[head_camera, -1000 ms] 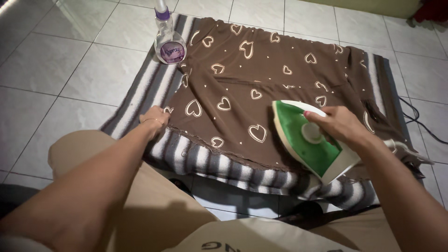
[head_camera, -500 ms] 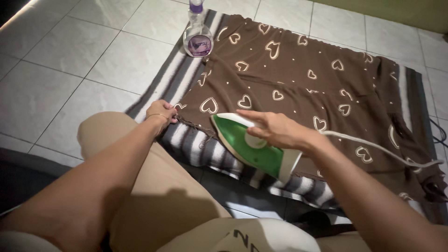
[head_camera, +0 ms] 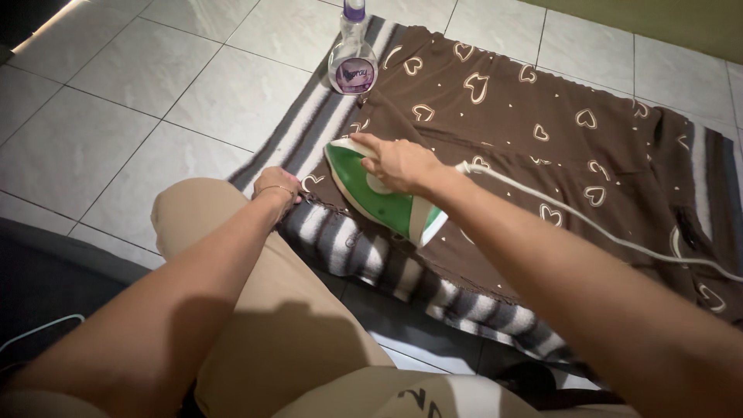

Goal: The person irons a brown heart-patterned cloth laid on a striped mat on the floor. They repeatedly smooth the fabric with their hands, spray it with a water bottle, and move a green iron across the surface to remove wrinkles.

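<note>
On pale floor tiles [head_camera: 116, 116], striped mat [head_camera: 325, 124], brown cloth [head_camera: 542, 147]; right hand [head_camera: 398, 161] clasping iron [head_camera: 379, 197].

Iron [head_camera: 379, 197]: green body, white trim, white cord [head_camera: 604, 232]. Cloth [head_camera: 542, 147]: brown, printed with cream heart outlines and small dots. Mat [head_camera: 371, 259]: grey and white stripes. Spray bottle [head_camera: 353, 58]: clear, purple cap and label. Floor [head_camera: 116, 116]: pale grey tiles.

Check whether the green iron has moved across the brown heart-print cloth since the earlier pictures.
Yes. The green iron, held by the right hand, has slid from the cloth's right part to its left corner, closer to the spray bottle.
</note>
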